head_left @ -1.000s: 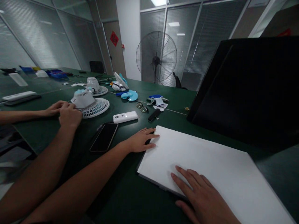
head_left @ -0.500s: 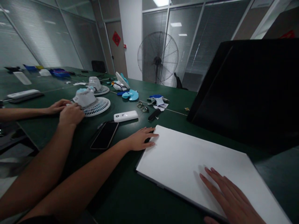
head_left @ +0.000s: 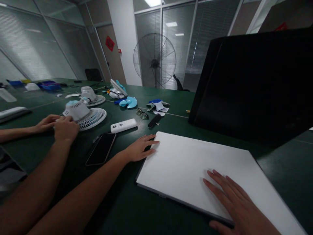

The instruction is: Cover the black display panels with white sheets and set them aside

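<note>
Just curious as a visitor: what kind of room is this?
Probably an office meeting room: glass partitions with blinds, a long green table, and a standing fan behind it.

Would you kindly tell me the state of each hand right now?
Left hand: open, fingers resting at the left edge of the white board, holding nothing.
Right hand: open, flat on the board.

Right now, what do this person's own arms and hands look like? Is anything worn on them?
Both are bare. The left hand has no glove, ring or watch, and no sleeve shows up to the frame edge. The right hand is likewise ungloved and ringless, and little beyond its wrist is in view.
</note>
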`<state>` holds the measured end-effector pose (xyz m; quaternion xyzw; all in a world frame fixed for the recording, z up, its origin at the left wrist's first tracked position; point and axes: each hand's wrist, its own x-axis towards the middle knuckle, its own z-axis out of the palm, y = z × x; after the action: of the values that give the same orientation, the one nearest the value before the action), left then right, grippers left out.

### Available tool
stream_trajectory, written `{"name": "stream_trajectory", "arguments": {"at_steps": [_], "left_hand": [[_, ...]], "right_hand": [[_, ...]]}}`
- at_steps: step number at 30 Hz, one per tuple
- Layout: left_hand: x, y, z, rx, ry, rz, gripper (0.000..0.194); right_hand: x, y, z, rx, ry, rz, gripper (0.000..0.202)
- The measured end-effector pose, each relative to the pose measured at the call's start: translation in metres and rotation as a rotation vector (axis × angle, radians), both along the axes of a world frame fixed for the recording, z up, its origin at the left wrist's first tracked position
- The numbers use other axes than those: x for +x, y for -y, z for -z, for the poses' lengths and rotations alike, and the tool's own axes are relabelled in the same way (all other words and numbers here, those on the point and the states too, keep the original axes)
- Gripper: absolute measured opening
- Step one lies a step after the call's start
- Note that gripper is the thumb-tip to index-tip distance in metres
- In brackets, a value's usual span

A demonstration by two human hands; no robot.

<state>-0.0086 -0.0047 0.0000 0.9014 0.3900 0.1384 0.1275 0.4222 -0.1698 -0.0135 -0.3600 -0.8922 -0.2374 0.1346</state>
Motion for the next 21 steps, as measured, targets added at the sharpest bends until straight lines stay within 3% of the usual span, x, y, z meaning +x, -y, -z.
{"name": "stream_trajectory", "arguments": {"at_steps": [4, 12, 18, 21], "left_hand": [[0.0, 0.0, -0.001, -0.003, -0.008, -0.005, 0.05], [0.001, -0.002, 0.003, 0.007, -0.001, -0.008, 0.049], [0.001, -0.004, 0.007, 0.021, 0.035, 0.006, 0.048], [0.002, -0.005, 0.009, 0.037, 0.048, 0.009, 0.047]], "right_hand": [[-0.002, 0.001, -0.004, -0.006, -0.002, -0.013, 0.102], [-0.003, 0.008, -0.017, -0.052, -0.044, -0.074, 0.053], [-0.011, 0.011, -0.026, 0.032, -0.127, -0.218, 0.024], [-0.013, 0.02, -0.021, 0.099, -0.179, -0.274, 0.036]]}}
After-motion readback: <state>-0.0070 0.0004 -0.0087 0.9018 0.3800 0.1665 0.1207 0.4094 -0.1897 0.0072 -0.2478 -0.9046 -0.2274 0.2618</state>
